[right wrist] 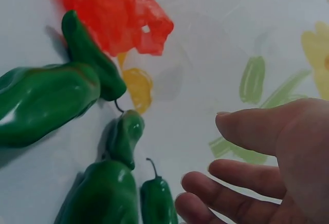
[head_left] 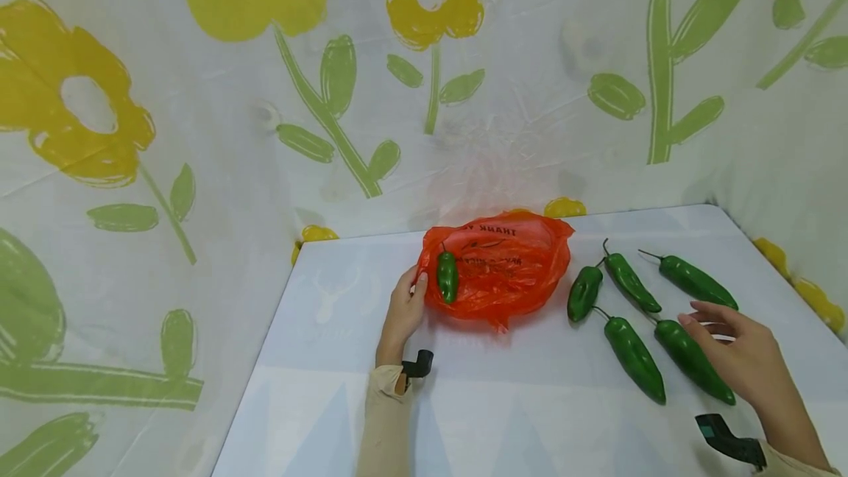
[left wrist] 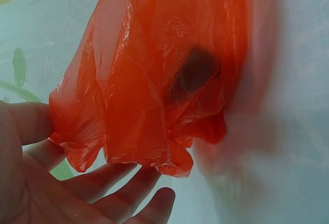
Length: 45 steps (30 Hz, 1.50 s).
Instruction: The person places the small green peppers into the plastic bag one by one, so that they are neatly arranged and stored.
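A red plastic bag (head_left: 510,263) with dark printing lies on the table, its mouth spread toward me. One green chili pepper (head_left: 447,277) shows inside it at the left. My left hand (head_left: 404,311) pinches the bag's left rim between thumb and index finger; in the left wrist view the other fingers (left wrist: 118,188) extend below the rim. Several green peppers lie to the right of the bag. My right hand (head_left: 742,348) hovers over the nearest right pepper (head_left: 692,359), fingers relaxed and thumb apart, holding nothing. In the right wrist view, a gap separates that hand (right wrist: 262,167) from the peppers (right wrist: 159,201).
Other peppers lie close together: one by the bag (head_left: 584,293), one behind it (head_left: 632,282), one at far right (head_left: 698,282) and one in front (head_left: 634,359). A flowered curtain (head_left: 530,131) hangs behind the white table (head_left: 318,403). Each wrist carries a small black camera (head_left: 419,364).
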### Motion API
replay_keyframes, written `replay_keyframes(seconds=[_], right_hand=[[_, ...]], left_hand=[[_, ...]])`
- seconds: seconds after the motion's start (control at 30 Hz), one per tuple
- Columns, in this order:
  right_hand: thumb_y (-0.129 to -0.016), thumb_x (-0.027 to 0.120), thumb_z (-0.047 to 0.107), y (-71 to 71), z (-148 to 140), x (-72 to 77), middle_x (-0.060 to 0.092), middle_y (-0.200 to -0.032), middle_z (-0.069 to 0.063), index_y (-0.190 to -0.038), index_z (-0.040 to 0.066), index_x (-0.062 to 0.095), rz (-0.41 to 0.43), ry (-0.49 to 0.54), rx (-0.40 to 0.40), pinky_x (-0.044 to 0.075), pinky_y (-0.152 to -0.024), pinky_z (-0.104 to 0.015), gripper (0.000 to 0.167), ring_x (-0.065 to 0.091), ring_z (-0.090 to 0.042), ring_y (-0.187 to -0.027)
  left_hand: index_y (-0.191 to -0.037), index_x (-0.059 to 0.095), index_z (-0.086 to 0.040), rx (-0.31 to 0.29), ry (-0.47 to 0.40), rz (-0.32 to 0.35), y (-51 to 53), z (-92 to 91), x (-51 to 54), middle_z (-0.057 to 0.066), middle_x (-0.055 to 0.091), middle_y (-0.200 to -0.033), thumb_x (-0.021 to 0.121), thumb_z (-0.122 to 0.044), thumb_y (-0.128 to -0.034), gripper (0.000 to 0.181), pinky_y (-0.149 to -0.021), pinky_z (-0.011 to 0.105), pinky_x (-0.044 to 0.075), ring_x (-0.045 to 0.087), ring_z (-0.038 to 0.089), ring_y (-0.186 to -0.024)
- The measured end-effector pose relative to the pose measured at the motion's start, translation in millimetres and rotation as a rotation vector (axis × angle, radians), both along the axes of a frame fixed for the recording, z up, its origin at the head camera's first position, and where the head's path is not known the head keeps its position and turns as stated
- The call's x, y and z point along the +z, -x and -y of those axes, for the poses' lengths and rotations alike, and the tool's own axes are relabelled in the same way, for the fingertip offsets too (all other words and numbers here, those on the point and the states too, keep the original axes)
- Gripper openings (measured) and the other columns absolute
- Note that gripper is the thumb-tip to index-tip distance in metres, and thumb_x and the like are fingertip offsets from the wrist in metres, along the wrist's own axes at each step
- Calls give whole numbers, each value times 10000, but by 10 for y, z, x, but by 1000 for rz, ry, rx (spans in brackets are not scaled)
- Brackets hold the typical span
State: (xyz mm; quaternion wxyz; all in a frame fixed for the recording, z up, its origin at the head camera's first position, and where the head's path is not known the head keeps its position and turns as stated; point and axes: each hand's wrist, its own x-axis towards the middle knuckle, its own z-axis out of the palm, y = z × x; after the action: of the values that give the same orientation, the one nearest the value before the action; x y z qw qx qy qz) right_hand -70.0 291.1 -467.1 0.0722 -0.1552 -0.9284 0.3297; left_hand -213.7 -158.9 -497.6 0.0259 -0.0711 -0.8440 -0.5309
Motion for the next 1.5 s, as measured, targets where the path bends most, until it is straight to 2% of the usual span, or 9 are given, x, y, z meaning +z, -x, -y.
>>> replay_keyframes(seconds=[0.07, 0.17, 0.2, 0.47, 0.6, 0.83, 1.07, 1.5], right_hand=[[-1052, 563, 416, -12, -24, -58, 588, -1266, -402, -1399, -141, 499, 23, 0, -11, 586, -730, -558, 659, 571, -535, -1078], [-1043, 573, 430, -32, -68, -148, 591, -1258, -405, -1386, -147, 505, 40, 4, -15, 596, -714, -548, 675, 573, -534, -1066], [-1042, 574, 434, -36, -81, -168, 589, -1258, -407, -1385, -148, 504, 43, 8, -14, 592, -734, -577, 680, 572, -538, -1066], [-1041, 584, 423, -46, -115, -235, 586, -1272, -409, -1388, -148, 496, 72, 10, -6, 585, -756, -583, 674, 574, -550, -1094], [-1041, 573, 453, -36, -139, -249, 553, -1306, -422, -1400, -154, 469, 118, 7, 0, 575, -787, -611, 713, 551, -576, -1126], [-1025, 585, 493, -45, -197, -325, 516, -1326, -440, -1387, -176, 453, 194, -15, 28, 570, -762, -581, 772, 549, -591, -1125], [-1014, 605, 485, -48, -259, -405, 509, -1333, -439, -1374, -187, 455, 251, -18, 27, 560, -799, -605, 777, 548, -590, -1125], [-1011, 618, 481, -56, -273, -393, 493, -1323, -470, -1350, -217, 459, 331, -22, 61, 568, -835, -617, 792, 550, -602, -1119]], left_hand=[[-1499, 522, -106, -3, 0, -1, -9, 4, -7, 150, 535, -1530, 455, -310, -1105, 449, -1148, 591, 462, 502, 364, -1410], [-1495, 527, -110, -8, 0, -8, -10, 4, -18, 148, 544, -1519, 450, -313, -1107, 445, -1141, 588, 467, 508, 360, -1402], [-1492, 529, -108, -10, -2, -13, -9, 3, -21, 151, 546, -1516, 449, -310, -1107, 442, -1141, 589, 466, 507, 361, -1402], [-1492, 525, -93, -10, 2, -23, -9, 4, -3, 157, 541, -1521, 446, -311, -1108, 448, -1136, 593, 471, 499, 371, -1406], [-1494, 520, -88, -7, 10, -25, -5, 6, -1, 165, 543, -1518, 450, -312, -1107, 453, -1131, 592, 479, 511, 377, -1394], [-1500, 518, -104, -1, 2, -5, -3, 4, 4, 154, 536, -1531, 453, -308, -1106, 448, -1150, 586, 465, 496, 368, -1420], [-1503, 515, -105, -5, 4, 3, 4, -4, -11, 151, 536, -1530, 454, -307, -1105, 450, -1145, 580, 472, 497, 362, -1419], [-1507, 510, -109, 3, 20, 3, 7, 0, -20, 152, 532, -1534, 450, -319, -1105, 458, -1148, 584, 469, 496, 364, -1419]])
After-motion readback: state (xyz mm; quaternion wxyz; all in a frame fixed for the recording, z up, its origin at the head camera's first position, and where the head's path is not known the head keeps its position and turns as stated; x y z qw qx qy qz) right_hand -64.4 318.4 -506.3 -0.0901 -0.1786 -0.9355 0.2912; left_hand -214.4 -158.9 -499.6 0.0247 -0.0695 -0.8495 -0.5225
